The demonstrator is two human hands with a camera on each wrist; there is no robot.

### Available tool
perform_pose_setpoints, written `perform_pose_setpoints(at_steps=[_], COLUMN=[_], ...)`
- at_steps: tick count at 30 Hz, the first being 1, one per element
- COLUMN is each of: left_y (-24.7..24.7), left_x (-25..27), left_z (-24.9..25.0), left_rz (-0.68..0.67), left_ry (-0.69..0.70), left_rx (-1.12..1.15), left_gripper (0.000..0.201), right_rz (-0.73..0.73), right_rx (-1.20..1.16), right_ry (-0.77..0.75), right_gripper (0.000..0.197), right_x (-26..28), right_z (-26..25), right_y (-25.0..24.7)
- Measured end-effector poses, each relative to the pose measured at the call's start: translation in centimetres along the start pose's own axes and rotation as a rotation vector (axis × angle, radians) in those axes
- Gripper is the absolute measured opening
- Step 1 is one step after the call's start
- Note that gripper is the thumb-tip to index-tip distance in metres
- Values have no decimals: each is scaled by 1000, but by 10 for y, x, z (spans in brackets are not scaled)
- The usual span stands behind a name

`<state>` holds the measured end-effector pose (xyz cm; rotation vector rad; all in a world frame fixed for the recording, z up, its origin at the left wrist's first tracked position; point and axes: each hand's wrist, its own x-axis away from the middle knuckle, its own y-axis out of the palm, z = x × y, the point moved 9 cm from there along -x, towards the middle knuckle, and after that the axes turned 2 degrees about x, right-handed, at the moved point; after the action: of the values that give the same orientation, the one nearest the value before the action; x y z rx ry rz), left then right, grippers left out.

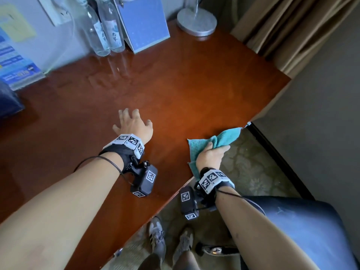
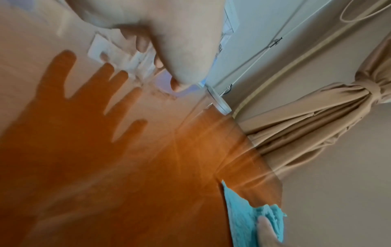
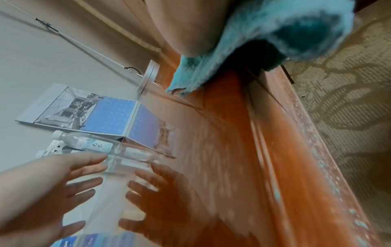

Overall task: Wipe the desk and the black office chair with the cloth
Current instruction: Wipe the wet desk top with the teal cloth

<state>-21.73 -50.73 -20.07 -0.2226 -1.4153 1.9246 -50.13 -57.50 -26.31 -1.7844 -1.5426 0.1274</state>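
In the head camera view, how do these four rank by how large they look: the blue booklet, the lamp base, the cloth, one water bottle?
Largest to smallest, as they appear:
1. blue booklet
2. cloth, partly hidden by the right hand
3. lamp base and water bottle: they look about alike, so I do not rank them.

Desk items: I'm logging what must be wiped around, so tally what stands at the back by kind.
Water bottles: 2
Blue folded card stand: 1
Lamp base: 1
Acrylic leaflet holder: 1
Total: 5
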Motion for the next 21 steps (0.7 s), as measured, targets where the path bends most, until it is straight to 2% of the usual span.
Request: perform_pose_setpoints(at_steps=[5, 9, 13, 16, 21], left_y=[-23, -31, -42, -51, -67], left_x=[22, 60, 114, 153, 207], left_z=[-43, -95, -156, -206, -295], left_rz=[41, 97, 184, 235, 313], left_ry=[-28, -52, -15, -12, -123], left_rx=[35, 96, 61, 49, 91], left_gripper=[54, 51, 46, 44, 43], right_rz=[37, 157, 231, 212, 195], right_rx=[-35, -54, 58, 138, 197], right_ry=[-106, -290, -464, -520, -583], right_gripper=[72, 81, 84, 83, 79], right_x=[26, 62, 113, 158, 231], right_z=[7, 6, 12, 18, 36], right_y=[17, 27, 44, 61, 84])
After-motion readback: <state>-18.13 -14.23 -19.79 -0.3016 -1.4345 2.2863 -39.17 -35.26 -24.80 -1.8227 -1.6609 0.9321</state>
